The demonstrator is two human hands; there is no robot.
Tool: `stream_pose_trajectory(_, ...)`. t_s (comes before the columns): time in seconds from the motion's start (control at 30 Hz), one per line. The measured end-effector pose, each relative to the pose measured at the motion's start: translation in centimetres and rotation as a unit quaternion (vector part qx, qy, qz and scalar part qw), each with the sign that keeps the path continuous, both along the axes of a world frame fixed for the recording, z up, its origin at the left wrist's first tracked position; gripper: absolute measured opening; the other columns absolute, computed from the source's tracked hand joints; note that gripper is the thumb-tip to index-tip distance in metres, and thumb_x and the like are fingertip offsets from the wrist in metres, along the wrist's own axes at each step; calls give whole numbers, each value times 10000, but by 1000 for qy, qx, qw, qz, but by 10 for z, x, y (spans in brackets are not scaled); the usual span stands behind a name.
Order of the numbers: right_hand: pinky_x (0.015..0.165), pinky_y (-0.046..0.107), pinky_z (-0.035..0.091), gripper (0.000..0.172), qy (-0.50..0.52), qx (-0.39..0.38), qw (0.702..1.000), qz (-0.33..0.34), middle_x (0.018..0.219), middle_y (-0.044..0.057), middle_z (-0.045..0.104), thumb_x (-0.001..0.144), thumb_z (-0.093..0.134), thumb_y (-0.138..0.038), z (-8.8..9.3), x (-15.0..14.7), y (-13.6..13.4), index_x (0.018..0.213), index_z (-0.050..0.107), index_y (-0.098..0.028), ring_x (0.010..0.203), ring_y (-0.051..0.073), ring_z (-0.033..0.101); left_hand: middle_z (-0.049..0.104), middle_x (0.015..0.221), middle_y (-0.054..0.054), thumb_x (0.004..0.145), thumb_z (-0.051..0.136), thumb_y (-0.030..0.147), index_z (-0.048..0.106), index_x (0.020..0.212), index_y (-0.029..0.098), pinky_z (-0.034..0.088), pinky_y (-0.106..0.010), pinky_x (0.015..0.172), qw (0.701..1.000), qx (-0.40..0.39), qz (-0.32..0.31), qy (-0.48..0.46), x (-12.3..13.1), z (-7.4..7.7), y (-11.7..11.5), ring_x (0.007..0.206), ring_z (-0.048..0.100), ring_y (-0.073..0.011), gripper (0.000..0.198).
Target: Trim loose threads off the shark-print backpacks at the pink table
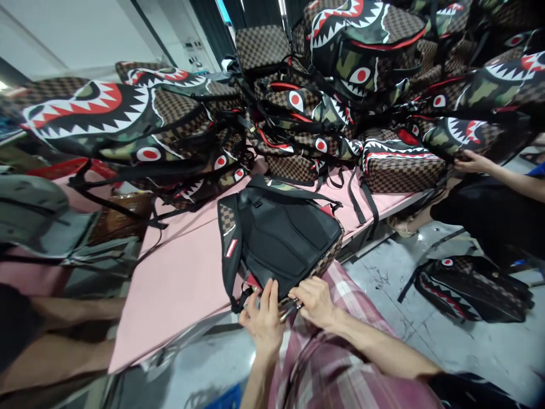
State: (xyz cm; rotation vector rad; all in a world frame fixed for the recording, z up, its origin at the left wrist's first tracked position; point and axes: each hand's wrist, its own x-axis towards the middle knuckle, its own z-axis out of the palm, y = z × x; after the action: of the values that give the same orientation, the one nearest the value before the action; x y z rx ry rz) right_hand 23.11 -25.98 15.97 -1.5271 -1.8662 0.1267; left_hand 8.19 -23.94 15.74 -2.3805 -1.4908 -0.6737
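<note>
A backpack (281, 233) lies on its front, its black padded back panel facing up and its bottom edge towards me. Brown checkered cloth shows along its sides. My left hand (263, 318) holds the near edge, fingers laid over it close to a black strap and a red patch. Just to the right, my right hand (313, 301) is closed around small metal thread snips (290, 309), whose blades point at my left hand. The fingers partly cover the snips and the edge between the hands, so I cannot see whether they touch a thread.
Shark-mouth backpacks (97, 113) are piled along the back of the pink table (170, 295). Another backpack (472, 287) is on the floor at right. A co-worker's hand (472, 162) touches a bag at the right; another person's legs show at left.
</note>
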Motion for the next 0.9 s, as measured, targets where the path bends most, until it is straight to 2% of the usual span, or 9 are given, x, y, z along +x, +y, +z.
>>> stream_pose_trajectory(0.2, 674, 291, 397, 272, 48, -46, 989, -135, 780, 48, 681, 672, 442, -75, 12, 110, -4, 792, 662, -180, 738, 185, 600, 639, 1156, -54, 800, 568, 278, 377, 1352, 324, 267, -507, 883, 1000, 3, -6, 5, -41, 2, -6, 1047, 524, -317, 585)
stream_pose_trajectory(0.33, 670, 279, 438, 190, 197, -200, 959, -46, 778, 24, 691, 754, 483, -196, 12, 157, -3, 789, 670, -179, 740, 187, 629, 637, 1160, -34, 759, 581, 271, 569, 1188, 340, 310, -539, 913, 989, -137, 0, -54, -74, 12, -18, 1095, 506, -331, 434)
stream_pose_trajectory(0.4, 682, 276, 452, 206, 272, -221, 935, -51, 796, 24, 693, 782, 525, -322, 12, 160, 8, 807, 670, -178, 748, 183, 631, 641, 1152, -42, 740, 599, 341, 634, 1098, 300, 382, -508, 907, 944, -283, 5, -169, -78, 22, -15, 1106, 515, -320, 362)
stream_pose_trajectory(0.47, 698, 281, 449, 257, 278, -200, 935, -96, 826, 22, 684, 749, 582, -405, 11, 153, 25, 855, 663, -185, 763, 183, 618, 616, 1190, -63, 762, 567, 427, 616, 1114, 248, 454, -443, 888, 850, -393, 41, -350, -66, 33, -1, 1097, 545, -282, 398)
stream_pose_trajectory(0.57, 629, 256, 415, 283, 280, -152, 932, -172, 687, -11, 621, 685, 637, -444, 5, 137, 53, 793, 630, -182, 643, 151, 555, 468, 1356, -110, 850, 442, 370, 505, 1206, 171, 482, -320, 890, 680, -406, 164, -588, -29, 47, 36, 1126, 546, -198, 413)
stream_pose_trajectory(0.63, 578, 234, 379, 273, 323, -126, 915, -209, 597, -35, 543, 705, 602, -443, -1, 126, 64, 724, 583, -172, 566, 121, 486, 460, 1356, -126, 866, 396, 308, 518, 1149, 153, 477, -255, 876, 616, -394, 193, -654, -7, 54, 59, 1113, 552, -155, 345)
stream_pose_trajectory(0.73, 561, 228, 345, 275, 361, -101, 899, -229, 596, -39, 482, 740, 536, -438, -10, 118, 68, 708, 526, -165, 566, 110, 425, 565, 1233, -113, 834, 446, 319, 560, 1078, 154, 499, -226, 739, 588, -407, 179, -675, 3, 60, 61, 985, 602, -144, 316)
stream_pose_trajectory(0.83, 574, 237, 329, 271, 379, -85, 885, -257, 617, -36, 467, 704, 557, -428, -18, 121, 65, 701, 514, -161, 587, 111, 403, 665, 1001, -76, 720, 621, 349, 622, 1001, 155, 462, -204, 593, 603, -463, 135, -635, -6, 61, 26, 819, 613, -152, 341)
stream_pose_trajectory(0.9, 578, 241, 325, 262, 392, -85, 877, -264, 614, -39, 470, 656, 603, -405, -22, 125, 64, 699, 528, -158, 587, 111, 404, 676, 827, -62, 674, 687, 360, 659, 857, 136, 444, -200, 561, 581, -528, 101, -611, -11, 60, 4, 730, 607, -146, 291)
